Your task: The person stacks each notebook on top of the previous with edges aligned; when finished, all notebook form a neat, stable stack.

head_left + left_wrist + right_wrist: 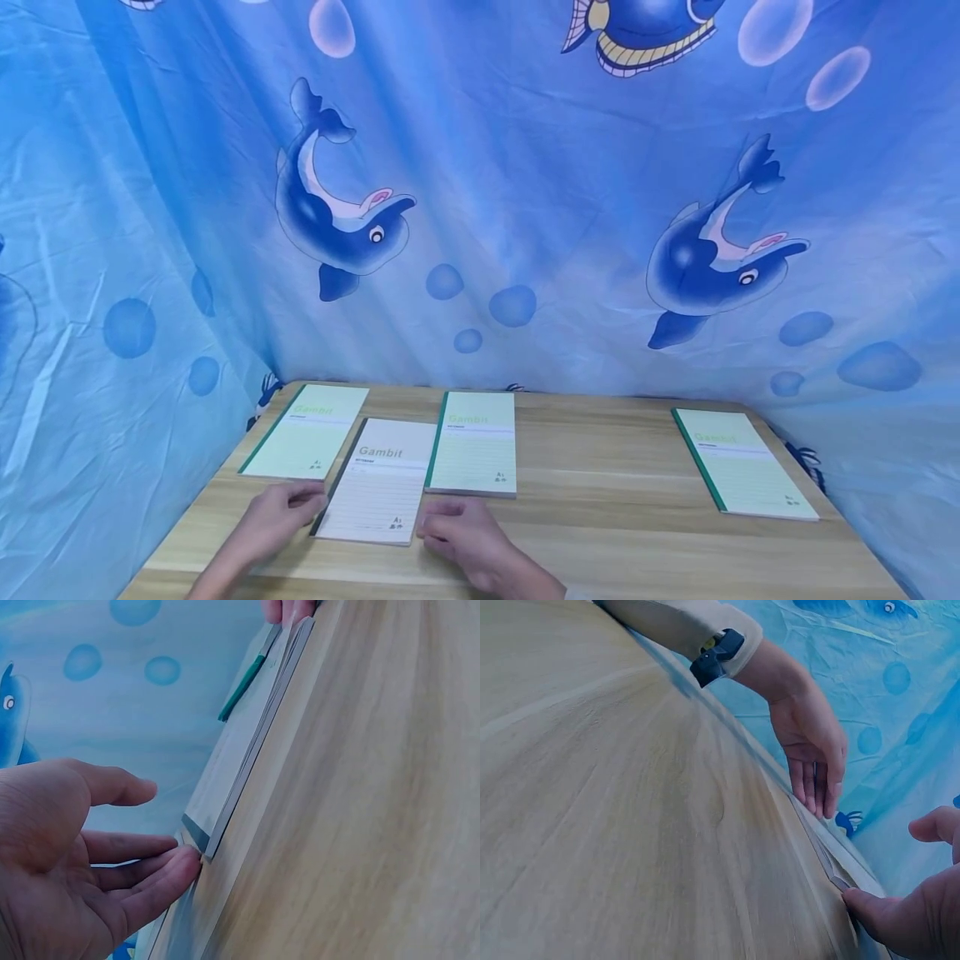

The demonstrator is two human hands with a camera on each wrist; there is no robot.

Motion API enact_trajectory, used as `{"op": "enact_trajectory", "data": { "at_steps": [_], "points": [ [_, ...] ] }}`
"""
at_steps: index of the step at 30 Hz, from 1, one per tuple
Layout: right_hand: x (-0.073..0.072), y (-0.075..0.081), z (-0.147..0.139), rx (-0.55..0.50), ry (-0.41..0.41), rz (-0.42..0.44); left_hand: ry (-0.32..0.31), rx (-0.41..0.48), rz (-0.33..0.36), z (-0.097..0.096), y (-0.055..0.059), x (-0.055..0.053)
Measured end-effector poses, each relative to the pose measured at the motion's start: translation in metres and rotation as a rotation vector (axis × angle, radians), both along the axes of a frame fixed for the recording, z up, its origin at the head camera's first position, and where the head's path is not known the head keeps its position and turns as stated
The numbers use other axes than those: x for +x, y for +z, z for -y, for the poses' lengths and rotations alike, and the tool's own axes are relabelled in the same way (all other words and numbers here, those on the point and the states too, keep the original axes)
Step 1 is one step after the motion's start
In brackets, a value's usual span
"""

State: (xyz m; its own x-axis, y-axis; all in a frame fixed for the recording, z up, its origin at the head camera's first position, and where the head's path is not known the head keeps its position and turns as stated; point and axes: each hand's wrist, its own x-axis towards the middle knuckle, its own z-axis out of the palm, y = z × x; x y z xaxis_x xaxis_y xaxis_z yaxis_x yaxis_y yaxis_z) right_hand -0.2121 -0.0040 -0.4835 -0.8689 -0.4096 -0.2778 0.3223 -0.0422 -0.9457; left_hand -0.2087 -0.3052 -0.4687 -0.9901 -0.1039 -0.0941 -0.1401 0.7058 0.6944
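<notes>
A notebook with a dark spine and a pale cover marked Gambit (pixel 378 483) lies on the wooden table between both hands. My left hand (pixel 281 518) is at its left side; in the left wrist view the fingertips (pixel 187 859) touch the spine corner, while the thumb stands apart above the cover. On the opposite side, my right hand (pixel 468 537) is at the lower right edge. The right wrist view has one fingertip (pixel 859 900) against the corner of the notebook (pixel 832 862), with another finger raised clear of it.
Green-spined notebooks lie at the back left (pixel 307 433), just right of the dark-spined one (pixel 476 442), and at the far right (pixel 746 462). The wooden table (pixel 600 517) meets a blue curtain (pixel 510 208) printed with dolphins behind and at the sides.
</notes>
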Motion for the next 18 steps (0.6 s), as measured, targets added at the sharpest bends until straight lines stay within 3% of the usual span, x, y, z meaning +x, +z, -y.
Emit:
{"op": "enact_trajectory", "data": {
  "at_steps": [8, 13, 18],
  "points": [
    [0.001, -0.001, 0.004, -0.054, 0.012, 0.006, 0.057, 0.030, 0.044, -0.005, -0.002, -0.003],
    [0.001, -0.003, 0.006, -0.054, 0.000, 0.019, 0.096, 0.163, 0.103, 0.001, -0.008, -0.007],
    [0.001, -0.003, 0.007, -0.064, 0.011, 0.016, 0.103, 0.245, 0.106, 0.006, -0.012, -0.009]
  ]
}}
